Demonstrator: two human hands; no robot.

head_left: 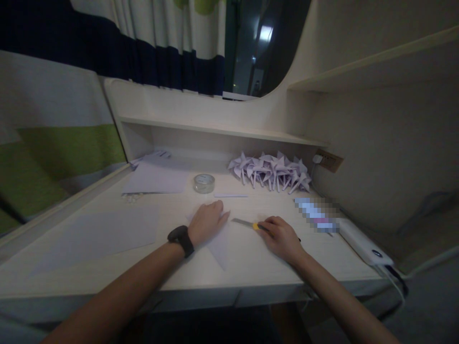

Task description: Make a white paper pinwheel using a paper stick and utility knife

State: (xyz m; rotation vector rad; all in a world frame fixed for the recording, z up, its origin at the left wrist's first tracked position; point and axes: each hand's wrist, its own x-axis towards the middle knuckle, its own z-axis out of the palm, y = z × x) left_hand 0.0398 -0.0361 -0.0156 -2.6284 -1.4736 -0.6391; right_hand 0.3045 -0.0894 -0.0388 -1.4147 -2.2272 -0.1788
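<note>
Pressing flat, palm down with fingers spread, the left hand holds a folded sheet of pale paper against the tabletop, a dark watch on its wrist; the right hand is curled around a utility knife with a yellow slider, its blade lying on the tabletop just beside the paper and pointing toward the left hand; beyond the hands lie a thin paper strip and a roll of clear tape; farther back on the right sits a heap of pale paper pinwheels under the shelf; loose sheets lie to the left, one larger sheet nearer the left forearm; a white power bank rests at the right edge, cables trailing from it
</note>
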